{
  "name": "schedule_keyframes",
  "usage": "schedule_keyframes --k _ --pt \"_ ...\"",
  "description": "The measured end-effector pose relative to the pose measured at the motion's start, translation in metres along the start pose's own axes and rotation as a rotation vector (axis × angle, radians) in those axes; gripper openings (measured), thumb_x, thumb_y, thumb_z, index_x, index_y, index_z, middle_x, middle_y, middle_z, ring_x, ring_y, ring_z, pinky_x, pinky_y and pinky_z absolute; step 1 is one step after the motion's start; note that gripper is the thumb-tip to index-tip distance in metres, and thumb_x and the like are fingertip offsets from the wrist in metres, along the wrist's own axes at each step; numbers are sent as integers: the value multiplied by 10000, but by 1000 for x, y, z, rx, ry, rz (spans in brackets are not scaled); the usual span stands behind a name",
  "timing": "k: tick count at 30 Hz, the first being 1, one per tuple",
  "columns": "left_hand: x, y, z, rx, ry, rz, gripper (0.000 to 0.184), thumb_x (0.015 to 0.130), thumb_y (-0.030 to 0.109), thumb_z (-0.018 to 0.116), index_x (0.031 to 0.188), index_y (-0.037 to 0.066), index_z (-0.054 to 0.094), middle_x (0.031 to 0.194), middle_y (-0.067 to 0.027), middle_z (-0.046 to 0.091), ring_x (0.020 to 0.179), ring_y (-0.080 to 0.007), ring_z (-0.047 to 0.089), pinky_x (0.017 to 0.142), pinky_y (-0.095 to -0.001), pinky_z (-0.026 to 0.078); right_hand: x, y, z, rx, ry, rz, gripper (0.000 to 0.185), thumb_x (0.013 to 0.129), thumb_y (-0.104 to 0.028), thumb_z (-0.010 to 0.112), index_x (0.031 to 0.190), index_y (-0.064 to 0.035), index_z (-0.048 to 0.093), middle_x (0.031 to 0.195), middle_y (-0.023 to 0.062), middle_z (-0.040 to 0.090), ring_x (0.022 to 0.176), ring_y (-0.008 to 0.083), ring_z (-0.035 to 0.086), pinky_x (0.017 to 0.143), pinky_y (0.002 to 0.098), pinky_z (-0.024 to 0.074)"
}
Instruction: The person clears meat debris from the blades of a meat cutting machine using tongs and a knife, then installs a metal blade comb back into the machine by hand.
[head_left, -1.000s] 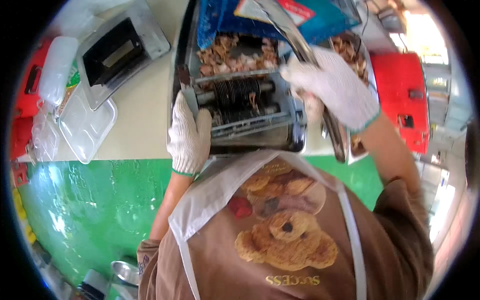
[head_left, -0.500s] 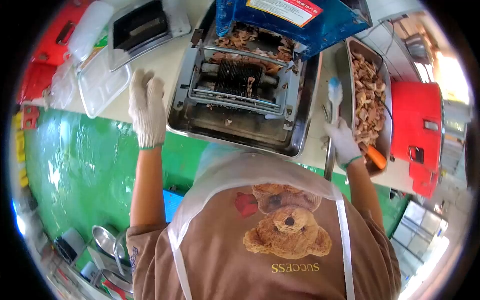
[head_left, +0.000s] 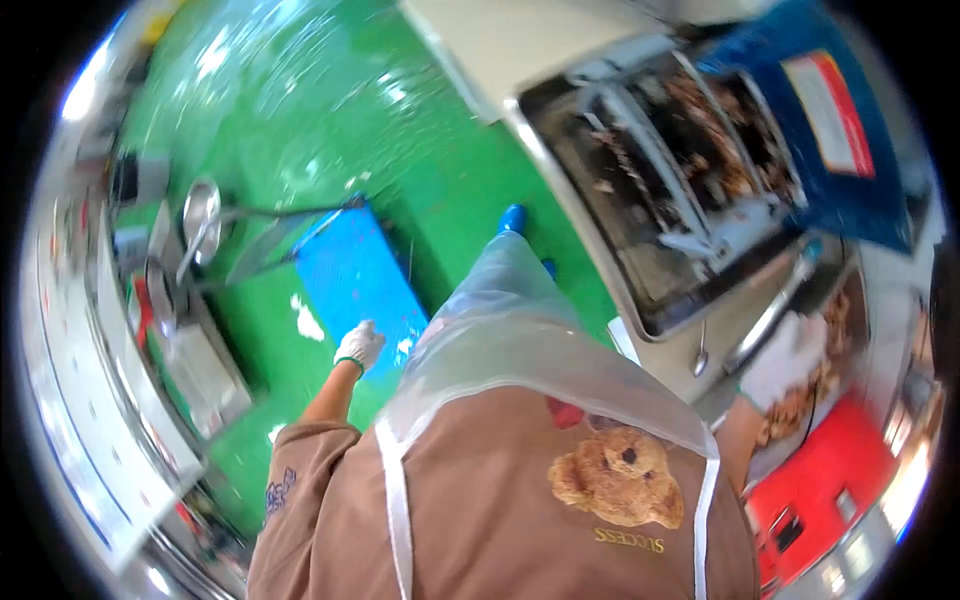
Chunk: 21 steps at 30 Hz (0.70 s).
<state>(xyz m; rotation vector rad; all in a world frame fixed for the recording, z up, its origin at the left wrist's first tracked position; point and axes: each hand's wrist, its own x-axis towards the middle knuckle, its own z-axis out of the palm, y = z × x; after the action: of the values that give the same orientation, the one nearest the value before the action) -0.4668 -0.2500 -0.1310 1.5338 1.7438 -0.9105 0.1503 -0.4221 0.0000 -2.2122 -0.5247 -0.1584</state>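
Observation:
My left hand (head_left: 362, 345), in a white knit glove, hangs over a flat blue panel (head_left: 350, 270) at floor level. Its fingers are curled in and nothing shows in them. Over the metal pan of chopped meat (head_left: 826, 385) is my gloved right hand (head_left: 785, 365). Motion smears its fingers, so I cannot tell whether they grip anything. Beside it lies a long metal tool with a pale blue tip (head_left: 810, 252). The slicing machine (head_left: 675, 170), with its blue cover (head_left: 850, 130) swung up and meat scraps inside, sits in a steel tray (head_left: 540, 140).
A small metal spoon-like piece (head_left: 701, 362) lies on the counter (head_left: 480, 45) near the tray. Below right stands a red container (head_left: 825, 480). At left are a steel bowl (head_left: 202, 215) and shelving (head_left: 75, 370). The green floor (head_left: 290, 110) looks wet.
My view has turned toward the left and floor. My left hand has dropped from beside the machine to above the blue panel, fingers curling. The right hand has moved over the meat pan.

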Motion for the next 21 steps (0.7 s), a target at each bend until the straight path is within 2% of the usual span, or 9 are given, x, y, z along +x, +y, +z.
schedule_keyframes --k 1,2,3,4,6,9,13,18,21 --pt "-4 -14 18 9 -105 -5 507 885 344 561 1309 67 581 1261 -246 627 1157 -413 608 1005 -458 475 1 -26 -11 -106 -60 -165 409 926 -78 623 1296 74 538 1243 219 621 1135 310 599 1001 392 469" --pt "-10 -24 36 -47 -119 -9 491 883 338 560 1294 69 591 1240 -246 637 1152 -412 611 998 -457 479 -4 -46 -2 7 89 -201 381 938 -87 610 1276 76 547 1189 220 643 1072 298 632 952 375 502" --pt "-17 -31 54 -97 -134 -4 477 881 332 559 1278 72 600 1220 -245 647 1147 -411 614 990 -457 483 0 -72 -6 -69 16 -228 386 939 -100 617 1271 85 546 1155 229 657 1041 287 653 932 356 523" --pt "-23 -34 66 -145 -148 5 462 879 326 558 1263 74 610 1199 -245 657 1143 -409 616 983 -456 487 1 -88 1 60 -26 -446 389 958 -93 564 1297 91 517 1218 259 620 1081 290 638 956 358 520" --pt "-30 -21 64 -200 -148 57 441 903 315 535 1265 73 606 1223 -226 653 1147 -402 617 981 -454 489 -7 -133 17 310 -134 -408 319 957 -24 479 1240 110 542 1216 262 594 1063 310 630 916 380 554" --pt "-20 -16 76 -398 15 178 411 941 340 544 1257 88 617 1216 -199 665 1142 -378 625 980 -439 493 -33 -193 49 468 -460 -497 359 977 -54 404 1297 90 481 1293 280 542 1094 287 615 935 384 535" --pt "-10 -11 61 -619 140 189 403 962 351 546 1260 88 614 1211 -187 670 1136 -370 626 970 -425 498 -62 -238 106 509 -794 -513 262 961 45 456 1190 46 582 1195 205 609 975 243 644 846 330 559" --pt "19 -52 42 -694 114 66 417 932 335 509 1257 90 603 1172 -219 662 1116 -410 613 957 -458 488 -92 -307 183 360 -977 -460 223 972 17 509 1159 46 626 1168 161 632 935 186 651 784 272 546" --pt "83 -98 61 -684 50 79 416 916 358 489 1195 74 607 1130 -250 651 1090 -448 596 927 -488 479 -101 -363 234 271 -991 -752 195 911 15 602 1099 8 652 1090 150 666 929 228 666 819 317 534"
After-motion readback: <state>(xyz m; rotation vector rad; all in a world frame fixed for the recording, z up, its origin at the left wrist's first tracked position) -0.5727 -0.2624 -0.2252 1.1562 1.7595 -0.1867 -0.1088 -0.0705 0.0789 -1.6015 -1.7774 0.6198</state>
